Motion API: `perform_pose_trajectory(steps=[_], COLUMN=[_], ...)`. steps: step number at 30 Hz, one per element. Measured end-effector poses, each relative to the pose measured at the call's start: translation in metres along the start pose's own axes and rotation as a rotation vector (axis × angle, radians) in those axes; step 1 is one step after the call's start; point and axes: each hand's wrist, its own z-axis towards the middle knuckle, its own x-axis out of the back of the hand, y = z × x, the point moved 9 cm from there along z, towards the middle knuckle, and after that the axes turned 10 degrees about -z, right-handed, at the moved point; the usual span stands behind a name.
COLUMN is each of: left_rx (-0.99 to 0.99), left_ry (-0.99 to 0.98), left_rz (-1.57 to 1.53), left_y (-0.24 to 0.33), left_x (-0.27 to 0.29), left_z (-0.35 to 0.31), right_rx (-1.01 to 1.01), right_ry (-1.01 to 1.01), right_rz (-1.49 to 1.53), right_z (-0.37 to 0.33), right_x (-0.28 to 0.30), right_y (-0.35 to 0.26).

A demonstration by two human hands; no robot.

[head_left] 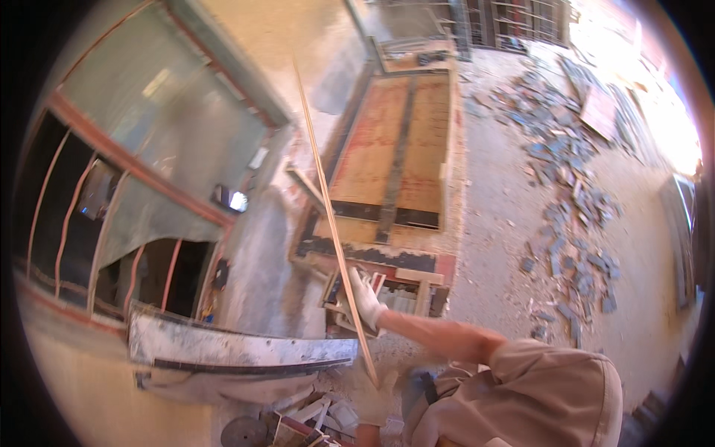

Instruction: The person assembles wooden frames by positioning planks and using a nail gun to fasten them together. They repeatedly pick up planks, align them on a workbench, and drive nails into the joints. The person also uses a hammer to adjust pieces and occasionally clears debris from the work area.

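A long, thin wooden strip (325, 186) slants up and away from me. My right hand (363, 299), in a pale glove, is closed on the strip's lower half. Near the strip's lower end is my left hand (372, 406), also gloved and smeared by motion, so its fingers cannot be made out. Beyond my right hand lies a large framed plywood panel (369, 160) with dark bands and reddish stains. A short wooden piece (304, 184) leans beside the panel, behind the strip.
A long whitish, stained board (238, 349) stands at the lower left. Below it are scraps and a dark round object (244, 432). Broken dark pieces (570, 201) litter the ground on the right. Large framed panes (171, 97) line the left; stacked material (514, 22) stands far off.
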Motion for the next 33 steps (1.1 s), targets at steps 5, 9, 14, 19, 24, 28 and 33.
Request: perform_pose_trajectory(steps=[5, 9, 14, 19, 24, 28, 33], left_rx=[0.140, 0.117, 0.722, 1.012, 0.788, 0.436, 0.202], left_ry=[-0.049, 0.000, 0.046, 0.047, -0.170, -0.238, -0.049], left_rz=[0.034, -0.218, -1.230, -1.439, -1.477, -1.465, -1.244], left_y=[-0.012, -0.004, -0.127, -0.253, -0.266, -0.096, -0.016], left_x=[-0.017, 0.001, -0.048, -0.132, -0.196, -0.203, -0.186], left_z=[0.008, 0.044, 0.049, 0.128, 0.378, 0.562, 0.593], right_rx=[-0.125, -0.141, 0.035, -0.065, -0.435, -0.501, -0.891], right_ry=[0.309, 0.461, 0.281, 0.198, 0.478, 0.953, 1.316], right_rz=[-0.199, -0.377, -0.730, -0.785, -0.391, -0.484, -0.067], right_z=[0.097, 0.115, 0.120, 0.082, -0.036, -0.209, -0.401], right_x=[0.083, 0.100, 0.083, 0.113, 0.244, 0.395, 0.422], right_y=[0.013, 0.029, 0.022, 0.055, 0.121, 0.202, 0.320])
